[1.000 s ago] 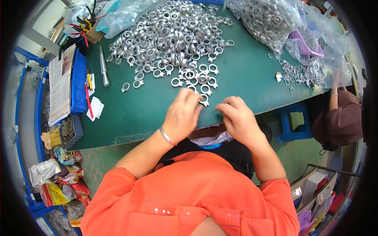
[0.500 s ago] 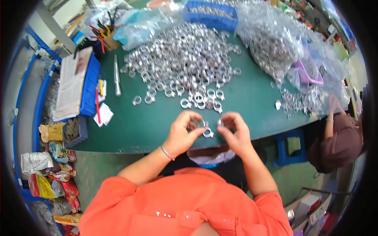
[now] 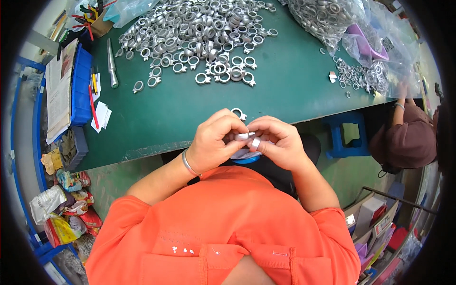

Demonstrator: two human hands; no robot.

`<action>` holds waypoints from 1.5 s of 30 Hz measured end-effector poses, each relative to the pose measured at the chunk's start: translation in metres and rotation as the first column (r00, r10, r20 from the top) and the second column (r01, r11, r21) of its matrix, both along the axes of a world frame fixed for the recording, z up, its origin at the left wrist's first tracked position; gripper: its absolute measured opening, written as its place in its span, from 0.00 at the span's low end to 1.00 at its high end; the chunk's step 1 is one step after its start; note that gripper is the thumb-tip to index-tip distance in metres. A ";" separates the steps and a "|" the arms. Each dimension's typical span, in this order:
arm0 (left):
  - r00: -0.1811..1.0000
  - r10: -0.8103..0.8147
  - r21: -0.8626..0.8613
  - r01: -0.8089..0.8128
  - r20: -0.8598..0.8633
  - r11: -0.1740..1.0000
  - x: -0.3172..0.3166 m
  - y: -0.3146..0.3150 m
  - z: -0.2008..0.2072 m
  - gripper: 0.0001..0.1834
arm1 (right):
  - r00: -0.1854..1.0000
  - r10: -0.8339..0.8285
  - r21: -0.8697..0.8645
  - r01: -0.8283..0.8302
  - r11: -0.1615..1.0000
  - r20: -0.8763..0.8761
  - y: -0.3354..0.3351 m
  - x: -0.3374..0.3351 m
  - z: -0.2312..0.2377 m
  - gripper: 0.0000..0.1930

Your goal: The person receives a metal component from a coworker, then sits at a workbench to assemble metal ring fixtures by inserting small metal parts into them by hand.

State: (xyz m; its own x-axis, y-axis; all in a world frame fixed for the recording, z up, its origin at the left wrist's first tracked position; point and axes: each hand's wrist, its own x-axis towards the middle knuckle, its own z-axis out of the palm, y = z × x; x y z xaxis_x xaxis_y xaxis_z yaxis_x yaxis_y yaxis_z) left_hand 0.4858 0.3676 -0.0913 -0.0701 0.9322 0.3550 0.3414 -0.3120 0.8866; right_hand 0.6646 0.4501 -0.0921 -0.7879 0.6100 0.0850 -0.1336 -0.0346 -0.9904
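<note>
My left hand pinches a silver metal ring, seen edge-on, between thumb and fingers. Close against it, my right hand is closed, its fingertips meeting the small tab end of that ring. A shiny silver band shows at my right thumb; whether it is gripped or worn I cannot tell. Just beyond my hands, a single ring with a small tab lies by the table's near edge. Farther off, a big heap of similar rings spreads over the green table, several lying loose in front.
A tapered metal rod and a blue bin are at left, beside a red pen. To the right are a bag of rings, a purple scoop-like container and smaller rings. Another person sits beyond a blue stool.
My hands have come together and moved closer to my body, past the table edge. The view has tilted, so the heap appears higher. The single ring stays on the table.
</note>
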 end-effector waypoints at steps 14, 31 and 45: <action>0.860 0.179 0.084 -0.159 -0.478 0.984 -0.012 0.019 -0.016 0.14 | 0.762 -0.271 0.649 -0.243 0.721 0.587 0.006 0.030 -0.026 0.07; 0.901 0.092 -0.201 -0.005 0.423 0.980 -0.007 -0.003 -0.018 0.12 | 0.880 -0.461 0.911 0.092 0.402 0.115 0.044 -0.025 -0.010 0.09; 0.791 -0.012 -0.182 0.156 0.612 0.971 0.001 -0.005 -0.016 0.14 | 0.985 -0.090 -0.202 0.059 0.978 -0.148 -0.001 -0.004 -0.019 0.17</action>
State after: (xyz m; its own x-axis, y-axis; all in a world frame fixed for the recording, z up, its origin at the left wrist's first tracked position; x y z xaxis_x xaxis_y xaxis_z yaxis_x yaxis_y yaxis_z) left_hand 0.4866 0.3626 -0.1068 -0.1207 0.9909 0.0602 -0.3037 -0.0946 0.9481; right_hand 0.6607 0.4490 -0.1112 -0.7262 0.6833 0.0758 -0.2947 -0.2098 -0.9323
